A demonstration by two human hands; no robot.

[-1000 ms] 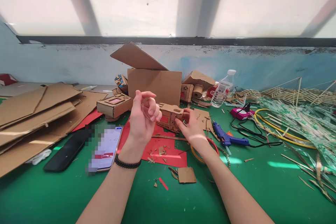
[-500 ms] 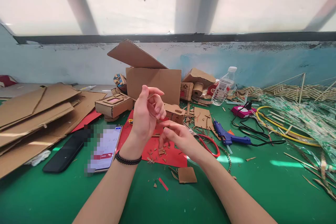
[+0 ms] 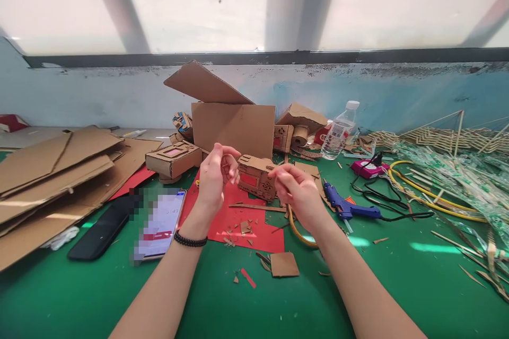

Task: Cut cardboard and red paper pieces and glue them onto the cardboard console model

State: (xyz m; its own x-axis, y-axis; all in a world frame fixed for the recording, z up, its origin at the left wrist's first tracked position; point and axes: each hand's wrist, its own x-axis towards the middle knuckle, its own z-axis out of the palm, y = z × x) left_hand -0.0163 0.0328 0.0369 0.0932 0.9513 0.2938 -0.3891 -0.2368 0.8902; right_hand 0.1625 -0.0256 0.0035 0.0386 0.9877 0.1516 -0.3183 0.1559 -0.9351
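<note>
Shifted up and rightward from over the red paper, the right hand now curls its fingers together by the right edge of the cardboard camera; whether it pinches anything, I cannot tell. The left hand, loosely half-curled and released, hangs just left of the cardboard camera, which stands on the green tabletop.

Both my forearms reach forward and angle inward, left hand raised with fingers loosely half-curled, right hand apart from it, fingers bent, thumb close to index.
</note>
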